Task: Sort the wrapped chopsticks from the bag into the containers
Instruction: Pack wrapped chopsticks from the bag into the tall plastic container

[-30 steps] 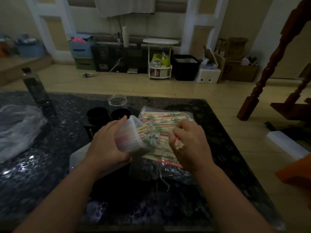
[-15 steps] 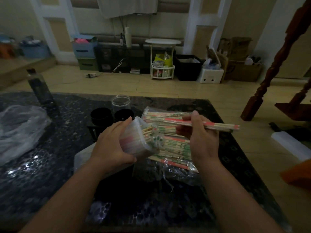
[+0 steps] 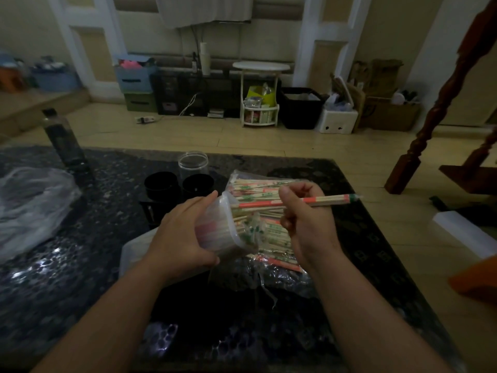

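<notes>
My left hand (image 3: 185, 232) grips a clear plastic container (image 3: 224, 224) tipped on its side, its mouth facing right and filled with wrapped chopsticks. My right hand (image 3: 306, 219) pinches one red-wrapped pair of chopsticks (image 3: 330, 200), held level with its left tip at the container's mouth. Beneath both hands lies the clear bag (image 3: 271, 254) with several green- and red-wrapped chopsticks, on the dark speckled table (image 3: 67, 265).
Two black cups (image 3: 161, 184) (image 3: 197, 185) and a clear jar (image 3: 193, 162) stand behind the container. A dark bottle (image 3: 63, 141) rises at the back left, a crumpled plastic bag (image 3: 29, 203) lies at the left. A white lid (image 3: 131, 254) sits under my left wrist.
My right hand pulled one red-wrapped pair out of the bag, lifted it and brought its tip left toward the container's mouth. The left hand kept the container tipped in place.
</notes>
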